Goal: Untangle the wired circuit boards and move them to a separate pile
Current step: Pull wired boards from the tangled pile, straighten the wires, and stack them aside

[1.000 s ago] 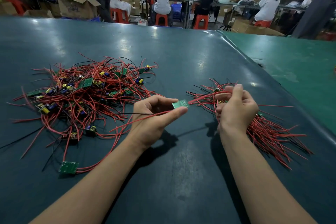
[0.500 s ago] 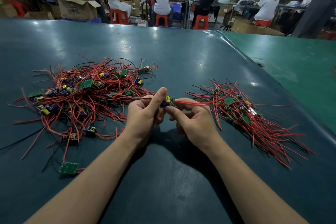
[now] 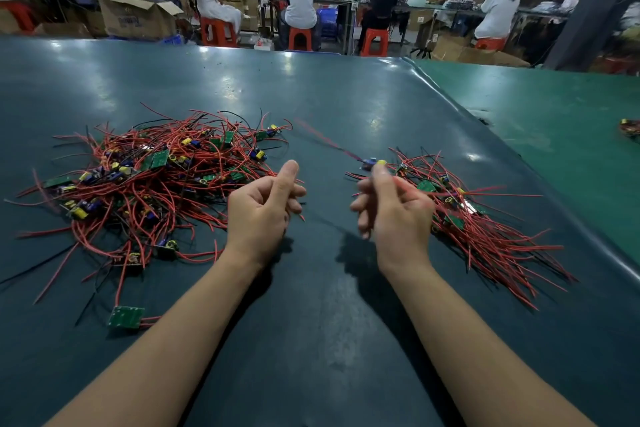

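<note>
A tangled pile (image 3: 149, 184) of small green circuit boards with red and black wires lies on the left of the dark table (image 3: 311, 340). A second pile (image 3: 485, 229), with its wires lying mostly one way, is on the right. My right hand (image 3: 394, 215) pinches one wired board (image 3: 370, 162) at its fingertips, next to the right pile. That board's red wire trails blurred up and to the left. My left hand (image 3: 259, 211) is curled with the thumb up beside the tangled pile. A red wire tip and a thin black wire show at its fingers.
One loose green board (image 3: 125, 316) lies apart at the front left. A lighter green table (image 3: 554, 132) adjoins on the right, with a small wired part (image 3: 630, 128) at its edge. Behind the tables, people sit on red stools among cardboard boxes.
The hands were together on one board between the piles. They have drawn apart: my right hand carried the board right to the second pile, and my left hand stayed by the tangle.
</note>
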`<state>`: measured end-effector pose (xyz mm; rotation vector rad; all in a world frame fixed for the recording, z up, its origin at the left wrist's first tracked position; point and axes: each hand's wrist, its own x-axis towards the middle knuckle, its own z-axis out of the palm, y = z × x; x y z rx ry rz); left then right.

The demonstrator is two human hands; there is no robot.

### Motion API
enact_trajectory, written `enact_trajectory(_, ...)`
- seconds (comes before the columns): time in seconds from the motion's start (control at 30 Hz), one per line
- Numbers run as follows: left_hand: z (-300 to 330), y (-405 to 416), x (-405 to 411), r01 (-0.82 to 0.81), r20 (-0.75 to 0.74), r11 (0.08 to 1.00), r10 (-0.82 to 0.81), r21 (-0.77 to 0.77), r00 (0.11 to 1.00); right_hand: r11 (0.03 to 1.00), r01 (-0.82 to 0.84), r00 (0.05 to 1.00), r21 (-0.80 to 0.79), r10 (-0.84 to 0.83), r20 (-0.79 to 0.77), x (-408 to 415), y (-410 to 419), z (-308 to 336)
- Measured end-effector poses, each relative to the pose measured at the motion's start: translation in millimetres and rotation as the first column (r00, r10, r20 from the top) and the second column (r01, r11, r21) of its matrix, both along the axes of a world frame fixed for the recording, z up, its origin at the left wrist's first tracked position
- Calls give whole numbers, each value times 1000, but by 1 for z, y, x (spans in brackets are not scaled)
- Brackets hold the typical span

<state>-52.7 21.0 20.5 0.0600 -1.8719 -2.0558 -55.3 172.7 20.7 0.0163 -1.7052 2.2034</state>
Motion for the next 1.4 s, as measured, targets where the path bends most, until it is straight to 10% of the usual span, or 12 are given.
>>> enact_trajectory(0.1, -7, -9, 0, -285, -188, 850, 223, -442, 957, 936, 115, 977, -331, -47, 208, -7, 10, 5)
enact_trajectory(0.23, -6, -21, 3, -521, -351, 482, 402, -704, 846, 996, -76, 965, -49, 86, 249, -4, 4, 0)
enact_trajectory(0.4, -3, -54, -2, -441, -184, 240, 665, -865, 724, 959, -187, 963, 216, 135, 233, 0, -3, -4)
enact_trajectory(0.57, -4, -73, -3, -263, 20, 279, 720, -924, 694, 954, -206, 960, 216, 154, 232, -1, 0, -5)
enact_trajectory(0.9, -3, -73, -4, -561, -253, 295, 668, -773, 700, 938, -239, 957, 252, 183, 227, -4, 3, -8)
enact_trajectory(1.03, 2, -53, 2, -646, -415, 442, 514, -622, 751, 919, -223, 966, 324, 165, 198, -4, 3, -13)
enact_trajectory(1.2, -1, -24, 9, -711, -690, 384, 219, -589, 690, 870, -245, 969, 427, 213, 123, -3, 2, -16)
enact_trajectory(1.4, -8, 3, 14, -518, -661, 442, -277, -732, 698, 745, -141, 974, 652, 221, -41, -3, 1, -16)
